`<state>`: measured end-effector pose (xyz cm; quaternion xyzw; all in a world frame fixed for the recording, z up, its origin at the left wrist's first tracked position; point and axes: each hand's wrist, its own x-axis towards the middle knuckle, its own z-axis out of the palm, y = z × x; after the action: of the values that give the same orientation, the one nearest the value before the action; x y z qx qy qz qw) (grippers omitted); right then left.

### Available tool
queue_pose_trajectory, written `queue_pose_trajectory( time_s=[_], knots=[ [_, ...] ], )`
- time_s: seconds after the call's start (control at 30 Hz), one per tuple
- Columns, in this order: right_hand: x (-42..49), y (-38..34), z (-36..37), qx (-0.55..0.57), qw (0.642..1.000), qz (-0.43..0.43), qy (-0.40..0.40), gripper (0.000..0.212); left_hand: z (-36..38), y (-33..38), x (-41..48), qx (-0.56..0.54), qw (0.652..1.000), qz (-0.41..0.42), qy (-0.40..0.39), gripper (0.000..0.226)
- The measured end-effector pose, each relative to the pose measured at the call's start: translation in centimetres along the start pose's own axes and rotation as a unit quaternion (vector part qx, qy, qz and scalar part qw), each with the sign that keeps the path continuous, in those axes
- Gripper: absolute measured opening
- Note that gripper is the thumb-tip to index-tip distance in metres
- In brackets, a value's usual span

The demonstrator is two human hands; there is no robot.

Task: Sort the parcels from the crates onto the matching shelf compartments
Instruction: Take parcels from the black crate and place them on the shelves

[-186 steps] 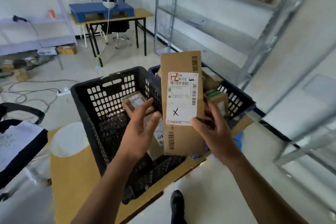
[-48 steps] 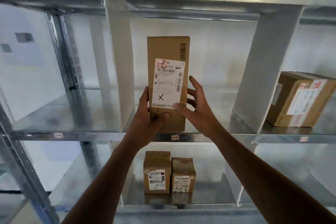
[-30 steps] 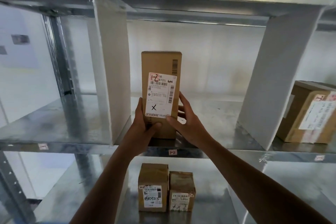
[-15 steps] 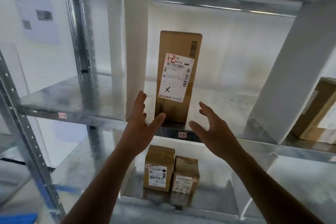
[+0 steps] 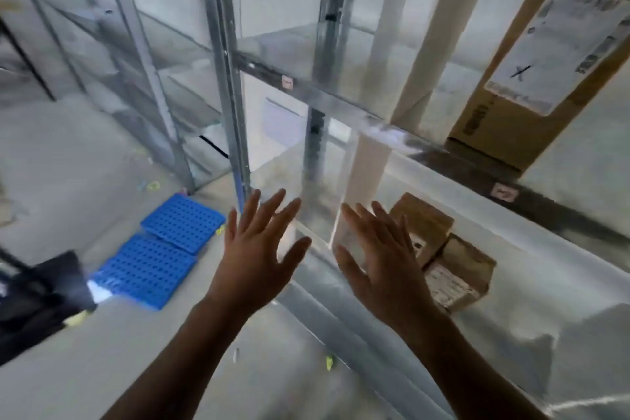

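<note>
Grip apart on left hand [image 5: 254,259] and right hand [image 5: 381,266], holding nothing; tall brown parcel [image 5: 504,123] bears white X-marked label [image 5: 559,34].

Left forearm [image 5: 191,351] and right forearm [image 5: 453,358] show bare to the frame's bottom edge; left grip [image 5: 254,262] and right grip [image 5: 385,269] are bare too, with long slim fingers.
</note>
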<state>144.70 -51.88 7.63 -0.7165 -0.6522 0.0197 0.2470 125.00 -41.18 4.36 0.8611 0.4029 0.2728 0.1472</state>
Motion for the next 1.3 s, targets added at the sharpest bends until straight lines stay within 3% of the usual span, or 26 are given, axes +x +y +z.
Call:
queue_pose_trajectory(
  time_s=[0.2, 0.37, 0.53, 0.97, 1.1, 1.3],
  knots=[
    [1.7, -7.7, 10.1, 0.037, 0.984, -0.086, -0.154, 0.074, -3.9, -7.9, -11.5, 0.081, 0.975, -0.209, -0.005, 0.067],
    [1.1, -16.8, 17.5, 0.017, 0.948, -0.191, -0.255, 0.069, -8.3, -12.4, -22.2, 0.104, 0.921, -0.376, 0.017, 0.076],
    [-0.6, -29.0, 23.1, 0.02, 0.909, -0.283, -0.306, 0.077, -14.7, -16.8, -32.0, 0.118, 0.872, -0.472, 0.057, 0.071],
    [-3.7, -57.0, 33.8, 0.03, 0.814, -0.448, -0.369, 0.073, -29.4, -25.8, -48.8, 0.156, 0.742, -0.624, 0.189, 0.075],
    [-2.8, -64.4, 37.4, 0.047, 0.799, -0.471, -0.372, 0.08, -33.2, -30.8, -51.4, 0.163, 0.721, -0.64, 0.21, 0.07],
    [-0.2, -75.3, 44.5, 0.064, 0.79, -0.482, -0.374, 0.081, -40.1, -41.6, -53.7, 0.178, 0.711, -0.657, 0.176, 0.07]
  ],
)
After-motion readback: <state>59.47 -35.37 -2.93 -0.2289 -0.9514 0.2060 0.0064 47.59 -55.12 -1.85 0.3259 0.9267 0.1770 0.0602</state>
